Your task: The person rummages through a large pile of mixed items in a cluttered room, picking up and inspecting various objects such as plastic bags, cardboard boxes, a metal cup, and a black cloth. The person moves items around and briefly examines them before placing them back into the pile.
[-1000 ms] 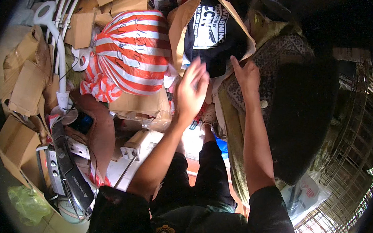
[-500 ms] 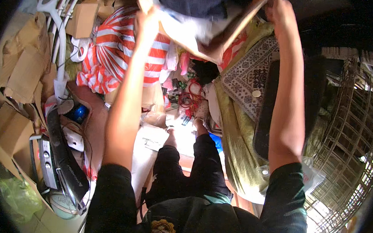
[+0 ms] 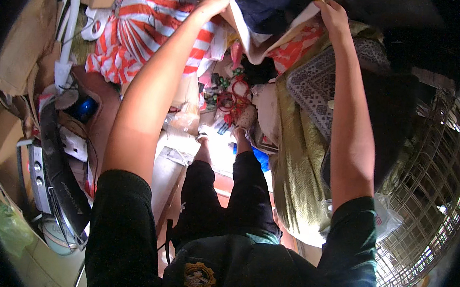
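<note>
At the top of the view, both my arms reach forward and hold a pale-edged piece of cloth (image 3: 254, 53) spread between them. Dark navy fabric (image 3: 262, 8) shows inside the pale edge; whether it is a bag or a garment I cannot tell. My left hand (image 3: 217, 2) is closed on its left edge. Its right edge is pinched by my right hand (image 3: 331, 14), where a small yellowish bit shows at the fingertips. The lower edge sags in a curve between the hands, and the far part is cut off by the frame.
A red-and-white striped bag (image 3: 153, 20) bulges at left. Cardboard (image 3: 23, 41) and a black padded strap-like item (image 3: 63, 165) lie farther left. Right are a yellowish sack (image 3: 297, 163), a patterned grey cloth (image 3: 323, 81) and a wire cage (image 3: 428, 182). Red cords (image 3: 232, 99) lie near my feet.
The cloth has shifted and hangs more steeply, its lower edge rounder. My left hand has moved right and up, bringing the hands closer together; both still hold the edges.
</note>
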A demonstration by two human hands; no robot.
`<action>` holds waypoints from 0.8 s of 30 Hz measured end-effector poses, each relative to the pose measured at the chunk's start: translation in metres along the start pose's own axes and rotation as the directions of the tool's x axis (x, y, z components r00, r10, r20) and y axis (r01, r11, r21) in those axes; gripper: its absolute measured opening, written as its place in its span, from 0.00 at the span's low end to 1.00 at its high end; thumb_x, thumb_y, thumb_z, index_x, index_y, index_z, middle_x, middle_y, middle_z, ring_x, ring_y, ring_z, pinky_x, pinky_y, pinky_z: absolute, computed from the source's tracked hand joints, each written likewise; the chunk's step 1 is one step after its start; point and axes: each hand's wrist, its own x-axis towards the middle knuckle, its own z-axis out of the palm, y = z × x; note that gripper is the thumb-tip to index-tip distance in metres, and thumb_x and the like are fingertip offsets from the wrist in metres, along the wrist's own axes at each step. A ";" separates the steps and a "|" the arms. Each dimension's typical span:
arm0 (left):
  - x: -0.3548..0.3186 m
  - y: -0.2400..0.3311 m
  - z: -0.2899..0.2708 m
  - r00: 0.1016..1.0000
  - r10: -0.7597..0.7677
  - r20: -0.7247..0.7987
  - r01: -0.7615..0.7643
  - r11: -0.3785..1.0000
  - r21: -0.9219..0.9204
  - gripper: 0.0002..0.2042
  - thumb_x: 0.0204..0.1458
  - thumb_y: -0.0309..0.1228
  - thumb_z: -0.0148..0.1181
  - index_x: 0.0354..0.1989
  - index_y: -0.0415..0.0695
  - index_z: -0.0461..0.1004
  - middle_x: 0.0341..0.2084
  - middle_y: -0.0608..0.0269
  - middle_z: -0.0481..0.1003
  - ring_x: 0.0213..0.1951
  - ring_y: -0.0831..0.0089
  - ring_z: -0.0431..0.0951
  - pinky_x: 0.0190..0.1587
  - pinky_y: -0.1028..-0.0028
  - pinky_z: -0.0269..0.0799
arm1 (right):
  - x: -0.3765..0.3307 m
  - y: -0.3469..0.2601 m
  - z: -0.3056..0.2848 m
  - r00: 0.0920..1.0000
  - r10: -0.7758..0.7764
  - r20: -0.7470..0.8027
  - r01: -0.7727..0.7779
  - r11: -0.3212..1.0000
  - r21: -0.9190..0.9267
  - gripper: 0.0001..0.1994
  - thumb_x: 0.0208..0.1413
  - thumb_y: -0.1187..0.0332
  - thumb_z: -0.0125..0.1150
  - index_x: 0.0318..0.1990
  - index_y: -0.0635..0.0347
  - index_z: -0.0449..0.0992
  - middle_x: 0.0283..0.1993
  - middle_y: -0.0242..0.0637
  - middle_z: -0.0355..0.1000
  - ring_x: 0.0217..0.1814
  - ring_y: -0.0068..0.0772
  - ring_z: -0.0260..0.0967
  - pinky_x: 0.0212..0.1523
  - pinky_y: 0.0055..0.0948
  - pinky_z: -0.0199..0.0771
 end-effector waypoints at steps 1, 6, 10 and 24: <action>-0.016 -0.001 0.014 0.996 0.084 -0.005 -0.084 0.994 -0.068 0.18 0.54 0.33 0.62 0.50 0.36 0.74 0.39 0.58 0.79 0.41 0.69 0.76 0.45 0.70 0.72 | -0.018 0.005 0.008 0.998 0.043 -0.038 -0.042 0.998 0.042 0.23 0.55 0.50 0.62 0.48 0.62 0.77 0.36 0.37 0.75 0.37 0.29 0.71 0.40 0.33 0.70; -0.060 -0.029 0.033 0.990 0.139 0.033 -0.135 0.838 0.529 0.22 0.52 0.51 0.59 0.39 0.42 0.78 0.29 0.56 0.79 0.32 0.67 0.79 0.36 0.68 0.73 | -0.106 -0.034 0.037 0.932 0.251 -0.262 -0.273 0.961 -0.051 0.27 0.49 0.55 0.67 0.48 0.70 0.73 0.46 0.52 0.75 0.44 0.47 0.74 0.48 0.41 0.71; -0.096 -0.038 0.045 0.998 -0.025 -0.058 0.051 0.868 0.493 0.26 0.51 0.56 0.59 0.38 0.41 0.78 0.26 0.55 0.78 0.29 0.69 0.79 0.32 0.69 0.72 | -0.129 -0.006 0.042 0.898 0.298 -0.322 -0.317 0.948 -0.006 0.22 0.48 0.61 0.69 0.44 0.71 0.72 0.46 0.50 0.74 0.46 0.43 0.73 0.49 0.39 0.70; -0.243 -0.187 0.034 0.962 -0.254 0.101 0.273 0.872 -0.407 0.22 0.63 0.47 0.50 0.54 0.42 0.71 0.42 0.65 0.77 0.35 0.84 0.75 0.38 0.82 0.71 | -0.368 -0.078 0.154 0.947 -0.215 -0.238 0.277 0.924 0.264 0.09 0.60 0.71 0.55 0.44 0.64 0.66 0.43 0.40 0.66 0.43 0.28 0.64 0.48 0.31 0.68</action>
